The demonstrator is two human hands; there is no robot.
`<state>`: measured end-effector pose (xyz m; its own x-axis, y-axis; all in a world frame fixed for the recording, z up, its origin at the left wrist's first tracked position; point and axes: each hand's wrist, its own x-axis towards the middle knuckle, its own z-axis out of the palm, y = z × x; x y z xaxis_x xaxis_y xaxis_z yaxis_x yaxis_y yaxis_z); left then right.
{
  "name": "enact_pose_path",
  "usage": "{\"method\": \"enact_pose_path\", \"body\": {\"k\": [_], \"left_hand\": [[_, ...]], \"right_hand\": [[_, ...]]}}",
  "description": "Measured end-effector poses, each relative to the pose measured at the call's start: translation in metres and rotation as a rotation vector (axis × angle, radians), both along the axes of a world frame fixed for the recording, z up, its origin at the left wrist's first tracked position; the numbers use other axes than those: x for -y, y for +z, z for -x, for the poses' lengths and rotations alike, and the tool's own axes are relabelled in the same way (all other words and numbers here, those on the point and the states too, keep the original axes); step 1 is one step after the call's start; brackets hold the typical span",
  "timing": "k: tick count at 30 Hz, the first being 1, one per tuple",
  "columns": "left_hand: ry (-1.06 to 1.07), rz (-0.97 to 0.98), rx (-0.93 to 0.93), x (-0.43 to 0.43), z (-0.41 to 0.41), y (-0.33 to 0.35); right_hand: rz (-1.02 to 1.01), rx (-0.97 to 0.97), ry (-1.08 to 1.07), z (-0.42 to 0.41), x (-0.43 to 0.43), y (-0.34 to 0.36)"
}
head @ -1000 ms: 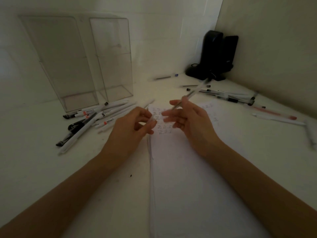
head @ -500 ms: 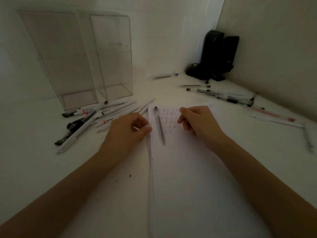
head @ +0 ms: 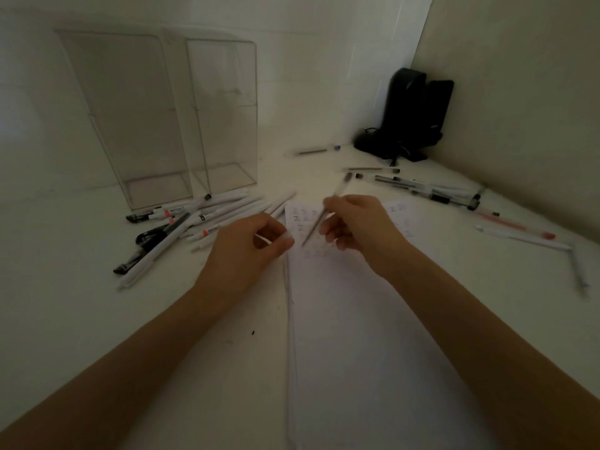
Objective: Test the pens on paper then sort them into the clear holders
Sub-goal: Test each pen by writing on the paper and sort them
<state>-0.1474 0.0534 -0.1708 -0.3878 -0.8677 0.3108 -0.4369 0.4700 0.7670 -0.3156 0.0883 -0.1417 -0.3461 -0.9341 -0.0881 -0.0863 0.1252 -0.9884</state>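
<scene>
My right hand (head: 357, 225) pinches a slim clear pen (head: 328, 209), tip down over the top of the white paper (head: 357, 319), where small test marks show. My left hand (head: 253, 245) rests at the paper's left edge, its fingers curled round a small white piece, probably a pen cap (head: 264, 240). Two tall clear holders (head: 168, 118) stand at the back left. A heap of white and black pens (head: 188, 222) lies in front of them.
More pens (head: 425, 188) lie scattered at the back right, with a red one (head: 506, 222) and white ones (head: 578, 267) near the right wall. A black device (head: 412, 118) stands in the corner. One pen (head: 316, 151) lies alone at the back.
Half a second ago the pen lay flat on the paper and my right hand rested beside it. Now my right hand has picked it up, tip down. My left hand has barely moved.
</scene>
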Motion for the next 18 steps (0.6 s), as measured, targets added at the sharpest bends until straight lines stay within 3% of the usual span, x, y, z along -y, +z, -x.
{"method": "enact_pose_path", "body": {"k": [5,18], "left_hand": [[-0.024,0.013,0.007,-0.001,0.003,-0.004],[-0.053,0.012,-0.025,0.000,0.004,-0.005]], "right_hand": [[0.239,0.257,-0.084,0.002,-0.018,-0.021],[0.338,0.197,-0.059,0.000,-0.016,-0.027]]}}
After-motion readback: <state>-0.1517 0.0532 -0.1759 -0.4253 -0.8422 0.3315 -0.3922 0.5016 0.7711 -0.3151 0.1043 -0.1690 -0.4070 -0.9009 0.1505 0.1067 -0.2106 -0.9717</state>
